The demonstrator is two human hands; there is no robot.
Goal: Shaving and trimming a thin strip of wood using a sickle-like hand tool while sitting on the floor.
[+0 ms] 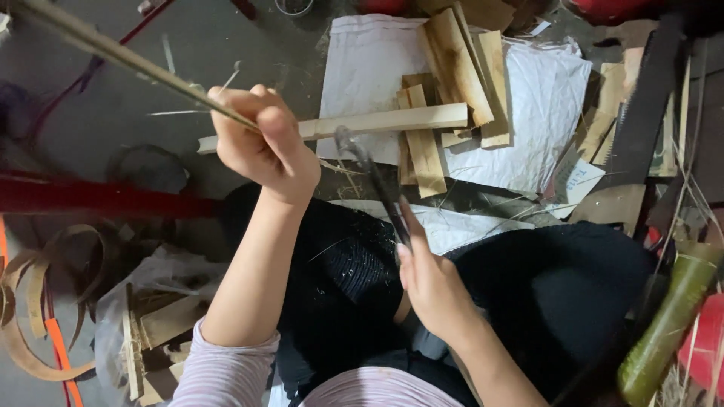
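Note:
My left hand (260, 143) is closed around a long thin bamboo strip (113, 53) that runs up and away to the upper left corner. My right hand (430, 283) grips a dark-bladed knife (373, 177) whose blade points up toward the left hand; its tip is just right of my left thumb. Both hands are raised over my lap, which is covered in dark cloth (347, 271). Behind the left hand a pale bamboo slat (385, 120) lies on the floor.
Several split bamboo pieces (456, 71) lie on a white sack (528, 105). A hand saw (641, 113) rests at the right, a green bamboo tube (667, 324) at lower right. Coiled bamboo strips (34, 294) and wood offcuts (154, 332) lie at lower left, beside a red bar (98, 197).

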